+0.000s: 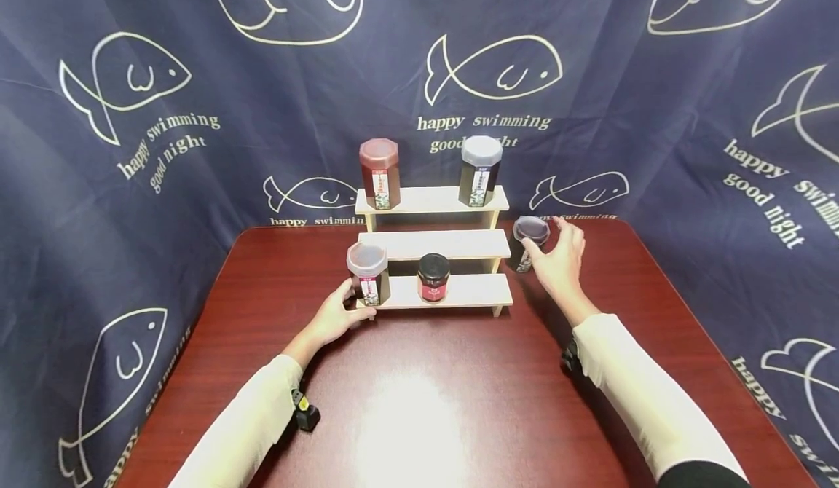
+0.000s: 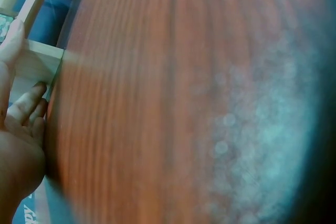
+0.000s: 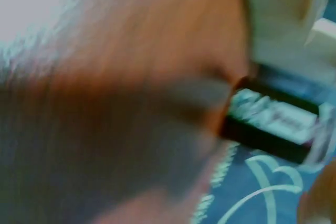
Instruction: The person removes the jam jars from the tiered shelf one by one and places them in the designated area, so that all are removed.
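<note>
On the bottom step of a three-tier wooden display stand (image 1: pixel 432 242), a large eight-sided jar (image 1: pixel 369 275) with a translucent lid stands upright at the left end. My left hand (image 1: pixel 333 317) grips that end of the stand, thumb along the front edge and fingers by the wooden leg (image 2: pixel 39 61), close to the jar. Right of the stand is a dark eight-sided jar (image 1: pixel 526 246), upright and labelled. Around its lid my right hand (image 1: pixel 560 255) is spread: the thumb touches the near side, while a finger (image 3: pixel 317 198) on the right side appears apart from it.
A small black-lidded jar (image 1: pixel 433 278) sits mid-step on the bottom tier. Two tall jars, one reddish (image 1: pixel 380 175) and one with a white lid (image 1: pixel 481 173), stand on the top tier. Behind the red-brown table (image 1: pixel 295 262) hangs a blue fish-print cloth (image 1: pixel 367 95).
</note>
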